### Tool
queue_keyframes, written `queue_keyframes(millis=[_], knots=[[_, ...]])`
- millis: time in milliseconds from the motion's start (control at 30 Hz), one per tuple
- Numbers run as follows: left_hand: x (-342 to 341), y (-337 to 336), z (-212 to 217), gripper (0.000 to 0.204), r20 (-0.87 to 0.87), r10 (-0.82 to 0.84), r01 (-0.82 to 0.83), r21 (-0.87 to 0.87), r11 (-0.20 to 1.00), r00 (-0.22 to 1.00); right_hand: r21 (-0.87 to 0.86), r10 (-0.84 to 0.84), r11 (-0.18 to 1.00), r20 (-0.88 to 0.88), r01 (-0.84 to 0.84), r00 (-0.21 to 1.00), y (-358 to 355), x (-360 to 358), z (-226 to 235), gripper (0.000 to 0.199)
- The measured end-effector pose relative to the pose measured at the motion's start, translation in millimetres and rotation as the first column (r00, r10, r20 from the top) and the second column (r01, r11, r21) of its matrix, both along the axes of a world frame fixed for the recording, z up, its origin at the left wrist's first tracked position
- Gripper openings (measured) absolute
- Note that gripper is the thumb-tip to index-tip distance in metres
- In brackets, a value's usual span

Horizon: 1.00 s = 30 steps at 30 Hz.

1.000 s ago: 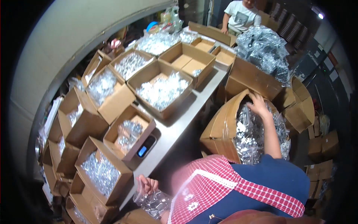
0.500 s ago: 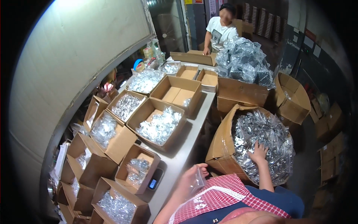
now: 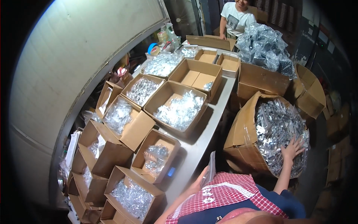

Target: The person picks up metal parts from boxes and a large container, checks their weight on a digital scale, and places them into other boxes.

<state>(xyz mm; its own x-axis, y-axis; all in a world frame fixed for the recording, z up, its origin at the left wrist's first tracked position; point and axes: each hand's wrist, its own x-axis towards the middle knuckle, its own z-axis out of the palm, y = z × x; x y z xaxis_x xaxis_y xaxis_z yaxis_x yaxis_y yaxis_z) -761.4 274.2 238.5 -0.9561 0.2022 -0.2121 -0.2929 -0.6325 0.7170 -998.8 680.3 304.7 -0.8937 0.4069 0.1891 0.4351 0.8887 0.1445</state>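
My left hand [image 3: 200,180] grips a small clear plastic bag [image 3: 211,168] in front of my apron, beside the table edge. Most of its fingers are hidden behind the bag. To the right, my right hand [image 3: 292,150] rests with fingers spread on a heap of small clear bags of shiny metal parts [image 3: 278,121]. These fill a large open cardboard carton [image 3: 238,138] standing beside the table. Whether the right palm presses on a bag is hidden.
Several open cardboard boxes with metal parts, among them one in the middle [image 3: 156,121], cover the table [image 3: 194,149]. A small scale display [image 3: 171,171] glows near its edge. Bubble-wrapped goods [image 3: 264,48] are piled beyond. A co-worker [image 3: 236,20] stands at the far end.
The view has shifted, so the table and carton sit farther right and higher or lower in places. My right hand stays on the heap; the bag in my left hand now points upward.
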Motion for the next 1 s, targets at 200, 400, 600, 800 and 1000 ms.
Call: queue_keyframes(millis=[200,400,600,800,1000], knots=[[15.9,-18.2,12.0,0.089,-0.097,0.008,-0.013,-0.052,0.999,0.995,-0.221,-0.101,0.967,0.127,0.127,0.987,25.8,-6.8,-13.0,0.092],[-6.6,-16.9,-15.8,0.078,-0.158,0.028,-0.082,-0.344,0.935,0.987,-0.101,0.213,0.959,-0.364,-0.266,0.907,75.6,-17.0,-46.5,0.029],[-11.3,-20.1,29.5,0.075,0.007,0.162,-0.162,0.09,0.983,0.987,-0.451,0.146,0.776,-0.552,-0.441,0.821,89.8,-29.1,-22.8,0.031],[-5.2,-28.2,55.4,0.071,0.118,0.241,-0.264,0.248,0.932,0.963,-0.378,0.116,0.923,0.111,-0.067,0.987,18.9,-25.3,2.7,0.075],[9.1,-35.6,36.0,0.069,0.065,0.288,-0.295,0.154,0.943,0.955,-0.233,0.013,0.972,0.176,0.029,0.984,-13.9,-11.9,-14.3,0.094]])
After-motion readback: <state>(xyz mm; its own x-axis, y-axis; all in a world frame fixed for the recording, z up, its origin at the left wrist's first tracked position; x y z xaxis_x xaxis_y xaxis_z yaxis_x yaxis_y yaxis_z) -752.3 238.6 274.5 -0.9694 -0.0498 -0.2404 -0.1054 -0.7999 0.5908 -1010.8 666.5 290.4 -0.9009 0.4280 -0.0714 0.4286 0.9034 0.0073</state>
